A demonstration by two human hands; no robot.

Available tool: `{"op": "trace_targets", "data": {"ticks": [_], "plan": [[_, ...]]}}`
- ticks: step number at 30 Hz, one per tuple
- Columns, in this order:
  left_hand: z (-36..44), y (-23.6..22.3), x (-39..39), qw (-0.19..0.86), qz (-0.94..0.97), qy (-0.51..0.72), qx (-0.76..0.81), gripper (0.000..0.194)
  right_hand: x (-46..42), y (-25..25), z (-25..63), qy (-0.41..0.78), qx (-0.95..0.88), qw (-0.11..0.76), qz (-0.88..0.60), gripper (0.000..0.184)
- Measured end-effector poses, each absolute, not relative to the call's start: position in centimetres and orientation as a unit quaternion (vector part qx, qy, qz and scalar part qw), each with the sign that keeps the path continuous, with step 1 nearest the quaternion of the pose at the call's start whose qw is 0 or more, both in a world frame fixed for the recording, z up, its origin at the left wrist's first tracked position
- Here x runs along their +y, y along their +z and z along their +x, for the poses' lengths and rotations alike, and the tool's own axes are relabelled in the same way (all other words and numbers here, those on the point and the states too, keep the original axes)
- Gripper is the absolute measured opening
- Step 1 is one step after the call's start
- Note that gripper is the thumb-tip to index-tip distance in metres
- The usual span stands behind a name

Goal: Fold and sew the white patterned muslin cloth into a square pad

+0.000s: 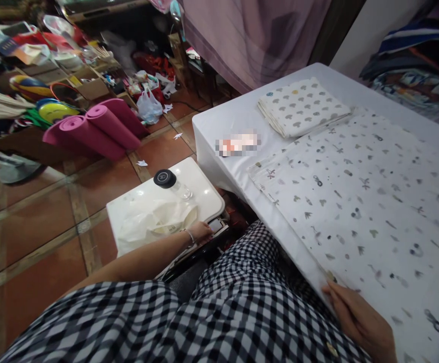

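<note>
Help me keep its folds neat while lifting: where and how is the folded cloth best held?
Probably by the left edge of the folded cloth, coming in low from the left and pinching all layers. The stacked folds show along that edge, which lies on the white cover, while the right corner meets the larger printed cloth.

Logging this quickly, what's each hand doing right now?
Left hand: beside the white tabletop; grip can't be told.
Right hand: pinching the spread cloth by its edge.
</note>
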State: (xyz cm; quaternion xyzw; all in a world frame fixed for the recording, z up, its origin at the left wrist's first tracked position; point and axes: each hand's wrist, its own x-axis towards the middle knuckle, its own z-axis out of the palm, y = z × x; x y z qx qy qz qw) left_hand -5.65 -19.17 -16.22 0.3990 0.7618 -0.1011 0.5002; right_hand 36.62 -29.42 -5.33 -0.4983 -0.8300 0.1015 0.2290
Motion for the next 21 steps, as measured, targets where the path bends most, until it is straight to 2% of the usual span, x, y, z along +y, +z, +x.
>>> {"op": "trace_targets", "data": {"ticks": [4, 13, 21], "plan": [[-6.6, -16.1, -19.7, 0.499, 0.45, -0.112, 0.732, 0.011, -29.1, -5.2, 36.7, 0.097, -0.836, 0.219, -0.494, 0.031], [-8.2, -14.0, -20.5, 0.376, 0.643, -0.126, 0.655, 0.016, -29.4, -5.6, 36.6, 0.1, -0.823, 0.233, -0.508, 0.029], [-7.6, -13.0, -21.0, 0.336, 0.632, -0.17, 0.678, 0.021, -29.6, -5.6, 36.0, 0.095, -0.813, 0.239, -0.522, 0.026]]}}
